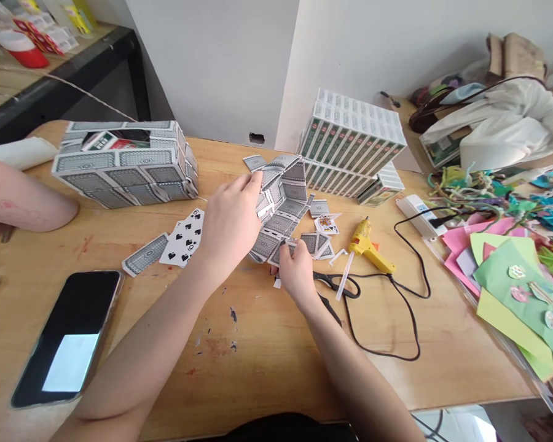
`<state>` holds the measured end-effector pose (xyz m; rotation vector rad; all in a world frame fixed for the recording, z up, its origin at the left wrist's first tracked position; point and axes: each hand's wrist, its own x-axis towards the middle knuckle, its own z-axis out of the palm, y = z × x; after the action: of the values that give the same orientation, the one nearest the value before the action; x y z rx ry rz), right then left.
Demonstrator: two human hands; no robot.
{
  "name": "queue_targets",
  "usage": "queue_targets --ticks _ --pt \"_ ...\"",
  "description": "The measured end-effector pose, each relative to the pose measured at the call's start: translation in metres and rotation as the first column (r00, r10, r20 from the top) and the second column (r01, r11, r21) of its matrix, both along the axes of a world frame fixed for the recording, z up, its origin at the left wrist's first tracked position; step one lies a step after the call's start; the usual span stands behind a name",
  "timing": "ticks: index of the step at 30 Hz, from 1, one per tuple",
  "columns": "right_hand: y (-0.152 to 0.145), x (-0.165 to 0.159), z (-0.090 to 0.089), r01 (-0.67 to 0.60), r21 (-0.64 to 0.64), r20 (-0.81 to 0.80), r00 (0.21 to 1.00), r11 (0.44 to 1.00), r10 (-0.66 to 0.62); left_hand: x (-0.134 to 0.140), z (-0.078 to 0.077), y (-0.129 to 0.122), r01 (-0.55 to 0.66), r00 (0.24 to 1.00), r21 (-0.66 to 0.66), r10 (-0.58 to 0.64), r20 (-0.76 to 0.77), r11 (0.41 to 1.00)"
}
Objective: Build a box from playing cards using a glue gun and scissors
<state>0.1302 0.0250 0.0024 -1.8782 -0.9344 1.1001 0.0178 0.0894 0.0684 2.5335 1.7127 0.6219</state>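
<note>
A small structure of joined grey-backed playing cards [283,202] stands at the middle of the wooden table [267,356]. My left hand [230,224] grips its upper left side, fingers curled over a card at the top. My right hand [295,270] pinches the lower front edge of the structure, thumb and fingers closed on a card. Loose cards lie around it: a nine of spades [184,239] and a face-down card [145,253] to the left, a few more [325,224] to the right.
A finished card box [124,161] sits far left; stacked card packs [350,147] far right. A yellow glue gun [368,248] with black cable, scissors [336,283], a power strip [417,215], coloured paper [511,270] lie right. A phone [69,337] lies front left. Another person's arm [23,199] rests at the left edge.
</note>
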Motion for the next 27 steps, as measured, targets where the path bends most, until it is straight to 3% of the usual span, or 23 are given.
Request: queue_targets --ticks 7,15,19,23,27 --pt "0.004 -0.002 0.000 -0.008 -0.022 -0.018 1.000 1.000 0.008 -0.003 0.002 0.002 0.011 1.000 -0.041 -0.011 0.019 0.999" --pt "0.007 -0.003 0.006 -0.103 -0.079 0.283 0.951 0.992 0.121 -0.007 0.001 0.006 -0.006 0.999 -0.061 0.007 0.031 0.998" --pt "0.008 -0.004 0.006 -0.121 -0.084 0.346 0.927 0.989 0.142 -0.007 -0.001 0.006 -0.004 0.999 -0.041 0.006 0.036 0.999" --pt "0.007 -0.003 0.004 -0.091 -0.042 0.246 0.964 0.995 0.099 -0.007 -0.001 0.007 -0.015 1.000 -0.043 0.016 0.024 0.999" --pt "0.007 0.000 0.008 -0.077 -0.071 -0.052 0.996 0.994 0.074 -0.012 -0.001 0.013 -0.035 0.998 -0.079 0.038 0.044 0.996"
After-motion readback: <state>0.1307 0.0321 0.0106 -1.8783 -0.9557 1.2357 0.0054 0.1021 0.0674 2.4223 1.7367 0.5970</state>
